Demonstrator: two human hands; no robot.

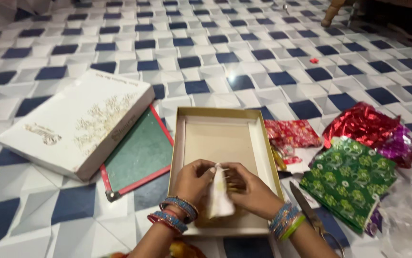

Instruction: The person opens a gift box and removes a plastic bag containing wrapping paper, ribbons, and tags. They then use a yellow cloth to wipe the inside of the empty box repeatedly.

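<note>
Left hand (194, 180) and right hand (250, 191) both pinch a small white folded piece, possibly tissue (219, 195), over the open box (179, 143); scissors (311, 215) just right.

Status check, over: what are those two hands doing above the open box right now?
Left hand and right hand, fingers pinching one small white folded piece. Held over open gold-rimmed box. Scissors beside the right wrist, clear.

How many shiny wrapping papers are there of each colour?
Red wrapping paper, flat: 1
Red foil, crumpled: 1
Green wrapping paper: 1
Purple foil: 1
Total: 4
</note>
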